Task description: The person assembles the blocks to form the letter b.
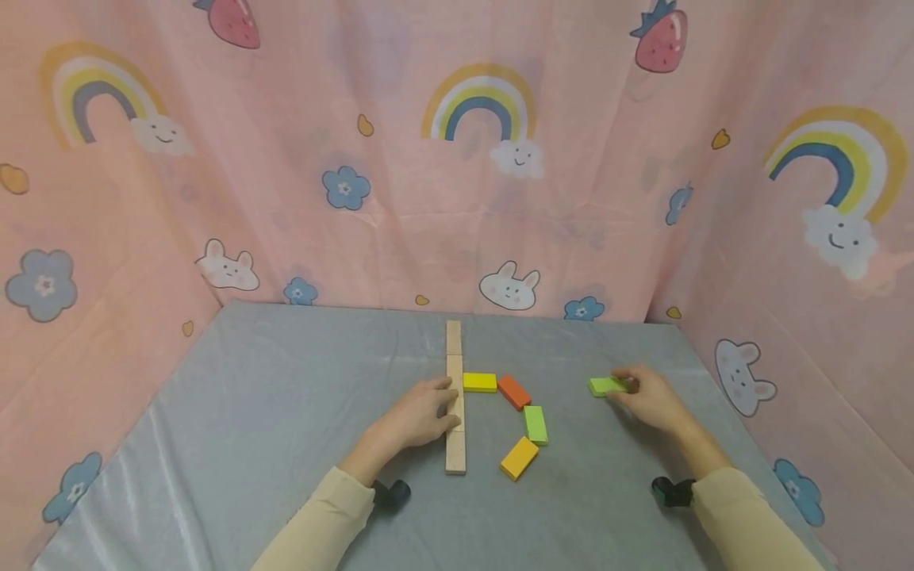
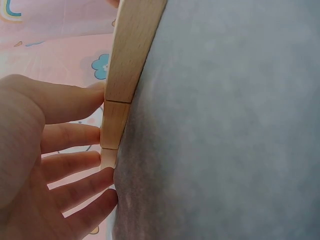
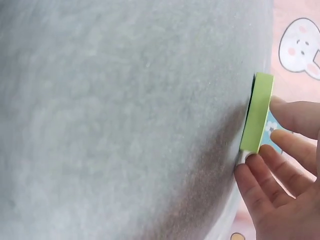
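My left hand (image 1: pixel 416 416) rests its loosely spread fingertips on a straight row of plain wooden blocks (image 1: pixel 455 454), laid end to end. In the left wrist view the thumb (image 2: pixel 75 102) and the fingers touch one side of that row. Off to the right, my right hand (image 1: pixel 651 399) pinches one end of a light green block (image 1: pixel 603 387) lying flat on the cloth. That same green block (image 3: pixel 258 112) shows its long side in the right wrist view, with thumb and fingertips around its near end.
From the wooden row a curve of blocks bends rightward: yellow (image 1: pixel 480 383), red-orange (image 1: pixel 514 392), green (image 1: pixel 535 426) and orange-yellow (image 1: pixel 519 458). The orange-yellow one lies apart from the row. Grey cloth (image 1: pixel 286 396) covers the table; a pink printed curtain (image 1: pixel 400 262) hangs behind and beside it.
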A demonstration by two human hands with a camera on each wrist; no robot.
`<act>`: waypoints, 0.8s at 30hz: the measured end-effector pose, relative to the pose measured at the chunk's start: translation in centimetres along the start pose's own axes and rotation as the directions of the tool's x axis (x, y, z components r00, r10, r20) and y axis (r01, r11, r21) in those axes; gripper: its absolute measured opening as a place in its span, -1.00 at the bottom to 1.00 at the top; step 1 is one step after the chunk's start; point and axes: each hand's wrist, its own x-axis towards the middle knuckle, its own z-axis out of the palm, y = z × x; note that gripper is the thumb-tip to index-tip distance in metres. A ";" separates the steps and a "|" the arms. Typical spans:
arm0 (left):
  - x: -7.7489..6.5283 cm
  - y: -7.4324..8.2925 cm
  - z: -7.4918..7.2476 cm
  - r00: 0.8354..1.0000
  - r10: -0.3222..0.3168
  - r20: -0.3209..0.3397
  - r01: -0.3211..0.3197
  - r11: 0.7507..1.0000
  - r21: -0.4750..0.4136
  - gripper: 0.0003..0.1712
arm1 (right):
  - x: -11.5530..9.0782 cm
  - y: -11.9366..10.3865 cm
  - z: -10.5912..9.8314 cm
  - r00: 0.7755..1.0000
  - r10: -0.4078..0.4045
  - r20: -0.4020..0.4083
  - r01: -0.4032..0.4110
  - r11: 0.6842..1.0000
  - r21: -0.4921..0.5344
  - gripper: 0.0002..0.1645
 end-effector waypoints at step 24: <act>0.0 0.3 -0.2 1.000 -0.011 0.001 0.011 1.000 -0.009 -0.41 | 0.2 0.3 0.5 1.000 0.000 -0.013 0.001 1.000 0.028 -0.52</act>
